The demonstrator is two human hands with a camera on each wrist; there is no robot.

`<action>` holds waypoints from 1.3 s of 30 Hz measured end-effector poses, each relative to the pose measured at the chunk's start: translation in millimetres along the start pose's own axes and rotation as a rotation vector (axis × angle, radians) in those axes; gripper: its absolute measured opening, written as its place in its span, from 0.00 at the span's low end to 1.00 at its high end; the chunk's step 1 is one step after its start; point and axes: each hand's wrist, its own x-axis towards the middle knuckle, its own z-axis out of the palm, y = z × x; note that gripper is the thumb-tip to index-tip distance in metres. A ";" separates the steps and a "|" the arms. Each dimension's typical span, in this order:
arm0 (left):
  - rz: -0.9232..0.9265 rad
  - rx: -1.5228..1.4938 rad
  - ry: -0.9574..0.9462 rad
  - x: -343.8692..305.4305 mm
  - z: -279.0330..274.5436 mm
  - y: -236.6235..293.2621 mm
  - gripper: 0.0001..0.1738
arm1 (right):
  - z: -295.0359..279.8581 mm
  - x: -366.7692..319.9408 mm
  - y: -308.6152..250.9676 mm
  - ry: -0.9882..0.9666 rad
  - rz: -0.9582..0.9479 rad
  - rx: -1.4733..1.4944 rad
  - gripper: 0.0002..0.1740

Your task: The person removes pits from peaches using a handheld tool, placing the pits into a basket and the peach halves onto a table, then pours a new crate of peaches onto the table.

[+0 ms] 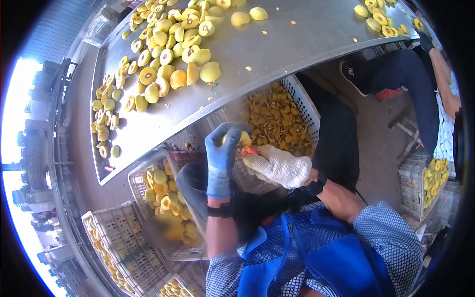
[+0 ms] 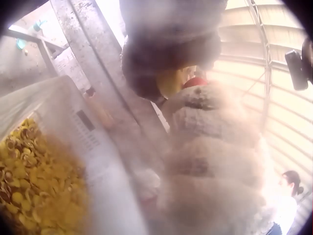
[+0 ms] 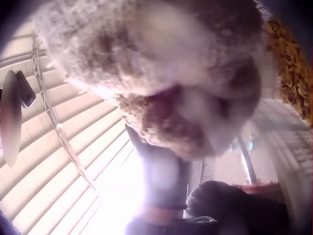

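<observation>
The left hand (image 1: pixel 220 153) is gloved in blue, the right hand (image 1: pixel 279 166) in off-white. The held fruit (image 1: pixel 244 138) is yellow; the handle (image 1: pixel 249 151) is red. The fruit halves (image 1: pixel 166 57) have yellow-green skins and brown centres. The table (image 1: pixel 277 49) is silver-grey. The scraps (image 1: pixel 277 114) are amber-brown; their crate (image 1: pixel 302 101) is white. The vest (image 1: pixel 341 257) is plain blue; the sleeves (image 1: pixel 388 237) carry a dark-and-white grid pattern. The 2 wrist straps (image 1: pixel 220 210) are black.

"What filled the right wrist view?"

"The right hand (image 3: pixel 156 73), curled inside a fuzzy pale glove (image 3: pixel 93 44); its grip was too blurred to read."

"And around it?"

"A ribbed roof (image 3: pixel 54 161) rose on the left, yellow-brown fruit pieces (image 3: pixel 295 73) lay on the right, and dark clothing (image 3: pixel 220 200) showed beyond the glove."
</observation>
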 end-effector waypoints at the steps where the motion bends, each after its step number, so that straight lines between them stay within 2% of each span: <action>1: -0.035 0.067 -0.061 2.8 -3.4 0.5 0.10 | -3.1 -3.0 1.2 -0.025 0.008 0.005 0.19; 2: -0.045 0.110 -0.126 5.5 -6.1 3.6 0.10 | -4.8 -5.5 1.8 -0.050 0.016 0.010 0.17; 4: -0.065 0.195 -0.247 9.0 -9.4 11.0 0.09 | -5.6 -10.8 -5.9 -0.157 0.167 0.303 0.16; 5: -0.077 0.089 -0.224 8.7 -7.6 9.9 0.09 | -5.5 -11.3 -8.4 -0.211 0.241 0.450 0.16; 8: 0.023 0.122 -0.107 5.4 0.1 5.3 0.13 | 3.4 -8.9 6.8 -0.094 0.190 0.595 0.17; 11: 0.074 0.074 0.023 1.5 11.6 -3.3 0.13 | 2.9 -7.1 16.0 -0.041 0.199 0.535 0.18; 13: 0.089 0.061 0.085 0.2 16.3 -7.2 0.15 | 4.5 -12.2 -1.7 -0.027 0.112 0.387 0.21; 15: 0.103 0.049 0.126 -0.3 20.3 -7.5 0.16 | 4.0 -15.6 -7.0 -0.061 0.119 0.397 0.22; 17: 0.048 0.015 0.081 1.9 14.5 -5.8 0.13 | 0.5 -14.2 -2.9 -0.152 0.214 0.554 0.19; 20: 0.034 -0.143 0.012 -0.7 14.3 -0.4 0.12 | 7.9 -13.1 7.9 -0.163 0.199 0.699 0.21; 21: 0.039 -0.216 -0.013 -2.1 16.7 -0.2 0.13 | 7.3 -12.8 5.3 -0.151 0.183 0.628 0.21; 25: 0.073 -0.061 0.110 0.3 24.1 -9.9 0.16 | 5.8 -12.0 -0.4 -0.073 0.185 0.455 0.21; 26: 0.062 -0.076 0.076 -0.6 23.0 -10.8 0.16 | 5.9 -13.0 1.2 -0.044 0.206 0.441 0.21; 27: 0.053 -0.090 0.041 -0.3 19.9 -10.6 0.17 | 1.5 -16.6 -7.7 -0.125 0.223 0.497 0.21; 32: -0.026 -0.224 -0.151 6.1 9.5 -20.0 0.22 | 16.2 -16.5 -5.2 -0.064 0.190 0.601 0.21; 35: -0.091 -0.231 -0.051 3.3 18.7 -10.7 0.24 | 16.2 -14.5 8.4 -0.070 0.183 0.663 0.21; 38: -0.058 -0.303 0.056 2.6 24.4 -16.6 0.27 | 14.9 -14.5 8.2 -0.067 0.176 0.646 0.21; 39: -0.070 -0.309 0.031 2.8 22.9 -18.4 0.27 | 14.6 -15.1 5.2 -0.062 0.176 0.630 0.21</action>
